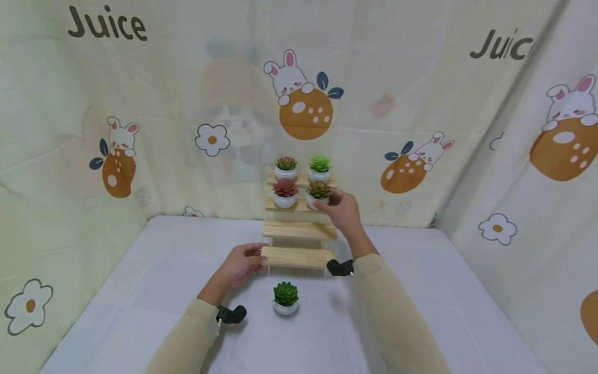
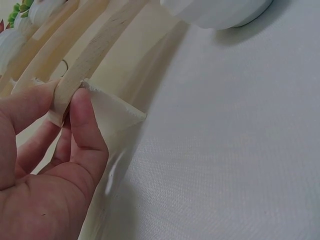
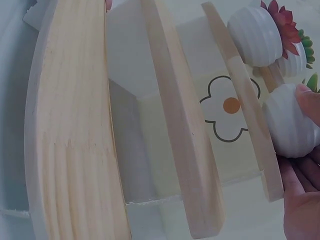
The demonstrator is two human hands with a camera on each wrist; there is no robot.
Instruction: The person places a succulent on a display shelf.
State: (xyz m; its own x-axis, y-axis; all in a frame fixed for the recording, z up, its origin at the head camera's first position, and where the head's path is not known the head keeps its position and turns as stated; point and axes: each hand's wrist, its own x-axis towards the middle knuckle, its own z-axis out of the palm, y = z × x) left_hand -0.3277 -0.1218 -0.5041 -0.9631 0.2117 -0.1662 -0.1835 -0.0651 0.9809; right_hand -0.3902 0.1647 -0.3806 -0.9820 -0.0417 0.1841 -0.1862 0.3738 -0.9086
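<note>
A stepped wooden stand (image 1: 299,256) with several shelves is at the middle of the head view. My left hand (image 1: 240,266) pinches the left end of its lowest shelf (image 2: 100,47) between thumb and fingers. At the right of the second shelf from the top, my right hand (image 1: 344,210) grips the white pot of a green-and-reddish succulent (image 1: 319,191). The pot (image 3: 290,122) is at that shelf's edge; whether it bears on the wood I cannot tell. A red succulent (image 1: 285,193) sits to its left. Behind them, a reddish-green succulent (image 1: 286,167) and a bright green one (image 1: 320,167) occupy the top shelf.
One dark green succulent (image 1: 286,298) in a white pot stands on the white table (image 1: 140,311) in front of the stand, between my forearms. A printed curtain (image 1: 402,78) hangs close behind the stand and along both sides. Each wrist wears a black camera mount (image 1: 231,315).
</note>
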